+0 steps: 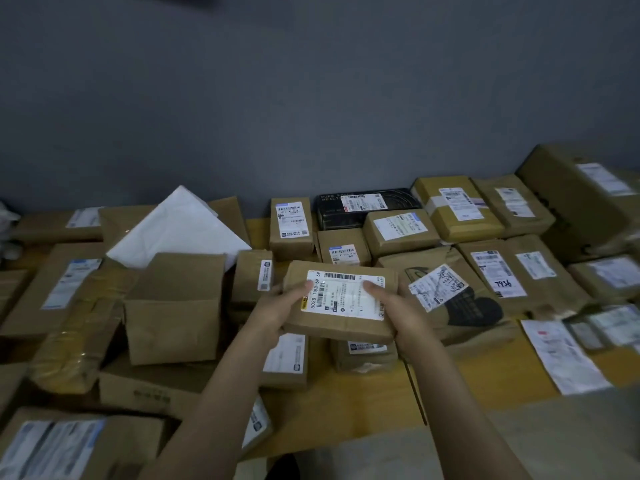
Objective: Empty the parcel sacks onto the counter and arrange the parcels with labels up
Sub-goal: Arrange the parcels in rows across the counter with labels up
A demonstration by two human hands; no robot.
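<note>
Plain grey-blue wall (311, 81) behind a yellowish wooden counter (363, 393), dim light

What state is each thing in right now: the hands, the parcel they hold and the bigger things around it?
held parcel, lifted over the others, label up.
left hand, grips its left end, thumb on the label.
right hand, grips its right end, thumb on the label.
black parcel, lying flat, label up.
white mailer, tilted on the boxes, no label showing.
brown box, flaps open, no label showing.

Bare strip of counter (349, 403) in front — parcels (446, 216) all round.
</note>
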